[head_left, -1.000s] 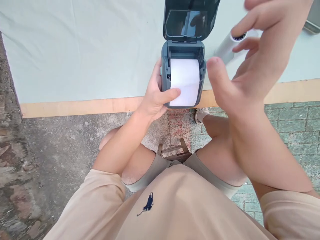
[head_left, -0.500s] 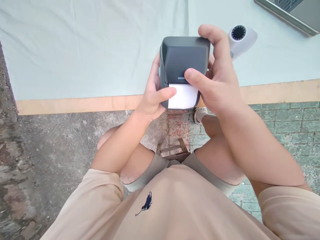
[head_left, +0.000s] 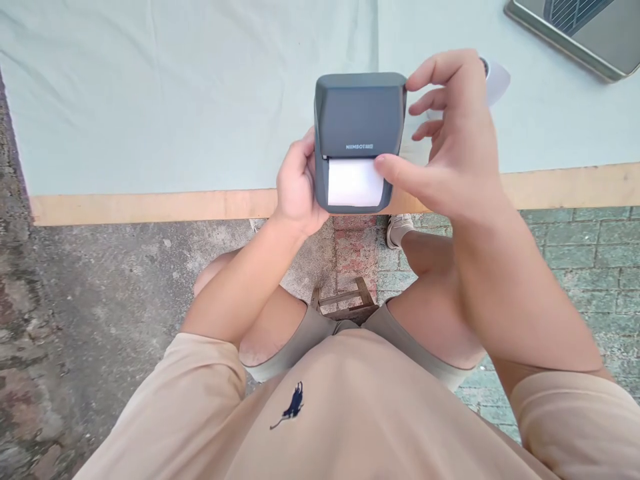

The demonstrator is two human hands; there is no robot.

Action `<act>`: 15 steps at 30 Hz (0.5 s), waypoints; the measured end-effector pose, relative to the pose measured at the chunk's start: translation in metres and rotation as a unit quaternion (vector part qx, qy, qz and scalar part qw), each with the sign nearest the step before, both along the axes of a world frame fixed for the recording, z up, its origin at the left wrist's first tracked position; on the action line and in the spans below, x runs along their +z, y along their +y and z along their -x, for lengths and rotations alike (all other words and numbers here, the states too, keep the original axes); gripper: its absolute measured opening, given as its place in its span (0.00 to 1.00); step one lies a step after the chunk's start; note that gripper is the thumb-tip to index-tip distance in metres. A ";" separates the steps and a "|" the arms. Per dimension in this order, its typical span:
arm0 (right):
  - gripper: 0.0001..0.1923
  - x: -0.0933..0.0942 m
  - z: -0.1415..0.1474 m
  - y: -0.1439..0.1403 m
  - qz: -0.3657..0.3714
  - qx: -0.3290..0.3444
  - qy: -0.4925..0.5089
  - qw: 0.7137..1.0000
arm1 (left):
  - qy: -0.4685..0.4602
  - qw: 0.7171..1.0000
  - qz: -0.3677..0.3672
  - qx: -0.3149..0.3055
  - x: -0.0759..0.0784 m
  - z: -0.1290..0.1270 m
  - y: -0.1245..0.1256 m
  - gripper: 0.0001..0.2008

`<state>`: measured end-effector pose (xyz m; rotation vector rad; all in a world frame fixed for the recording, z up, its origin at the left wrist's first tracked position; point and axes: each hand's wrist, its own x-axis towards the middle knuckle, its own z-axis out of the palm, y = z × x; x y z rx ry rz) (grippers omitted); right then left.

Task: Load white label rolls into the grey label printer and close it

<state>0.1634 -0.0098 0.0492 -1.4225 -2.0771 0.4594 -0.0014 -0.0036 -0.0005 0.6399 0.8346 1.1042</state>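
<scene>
A small dark grey label printer (head_left: 359,120) stands at the near edge of the table, its lid closed. A strip of white paper (head_left: 354,183) sticks out of its front slot. My left hand (head_left: 296,190) grips the printer's left side. My right hand (head_left: 453,150) is at its right side, thumb tip touching the paper's right edge and index finger resting on the lid's top right corner. The other fingers are spread.
The table (head_left: 150,100) carries a pale green cloth and has a wooden front edge (head_left: 150,208). A white roll (head_left: 496,79) lies behind my right hand, mostly hidden. A grey device (head_left: 575,30) sits at the far right. A wooden stool (head_left: 345,303) shows between my knees.
The printer's lid went from open to closed under my right hand. Since then my right hand has loosened from the lid and my left thumb has come off the paper.
</scene>
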 end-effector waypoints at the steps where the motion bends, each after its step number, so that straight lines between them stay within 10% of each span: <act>1: 0.19 0.001 0.000 0.001 -0.032 -0.019 0.024 0.999 | -0.002 1.000 -0.001 -0.002 0.000 0.000 0.000 0.15; 6: 0.18 0.005 0.011 0.008 -0.125 -0.148 0.121 0.974 | -0.033 0.999 -0.017 -0.032 0.007 -0.002 -0.002 0.17; 10: 0.09 0.016 0.012 0.013 -0.066 -0.043 0.157 0.984 | -0.043 0.997 -0.019 -0.056 0.013 -0.001 -0.005 0.20; 15: 0.06 0.022 0.002 0.021 0.032 0.039 -0.076 0.996 | -0.036 0.998 -0.025 -0.050 0.008 -0.002 -0.006 0.13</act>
